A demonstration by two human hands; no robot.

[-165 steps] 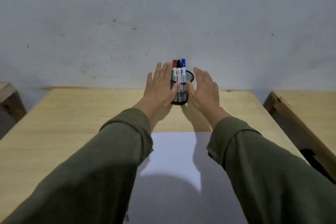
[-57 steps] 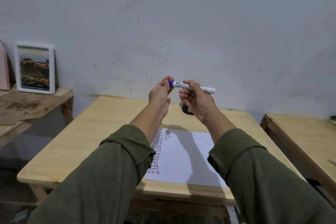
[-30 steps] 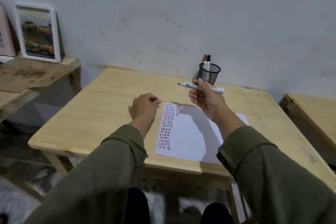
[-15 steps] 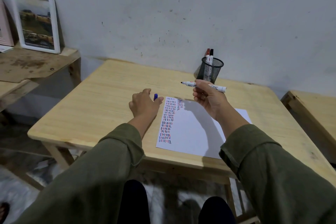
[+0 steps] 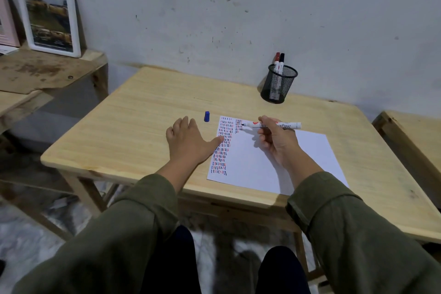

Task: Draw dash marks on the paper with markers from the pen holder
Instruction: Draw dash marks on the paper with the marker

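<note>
Head view looks down on a sheet of paper (image 5: 274, 160) lying on a wooden table (image 5: 148, 114), and every place below is given from that paper. The right hand (image 5: 278, 141) hovers over its far part, clenched around an uncapped marker (image 5: 272, 125) held nearly level, nib pointing left toward the short second column of dash marks (image 5: 238, 125) near the far-left corner. That grip looks like a carrying hold and not a writing one, so I judge the pen must tip down before the next dash goes in. The left hand (image 5: 188, 141) lies flat and released on the table just beside the paper's left edge, its thumb reaching onto the first column of marks; this probably pins the sheet so it will not slide under the nib. A blue cap (image 5: 207, 116) stands on the table just off the far-left corner, near the left fingers, handy for recapping. Beyond the far edge, well apart, a black mesh pen holder (image 5: 278, 83) against the wall holds 2 more markers (image 5: 278, 61), 1 red-capped and 1 black-capped, kept clear of the drawing area.
</note>
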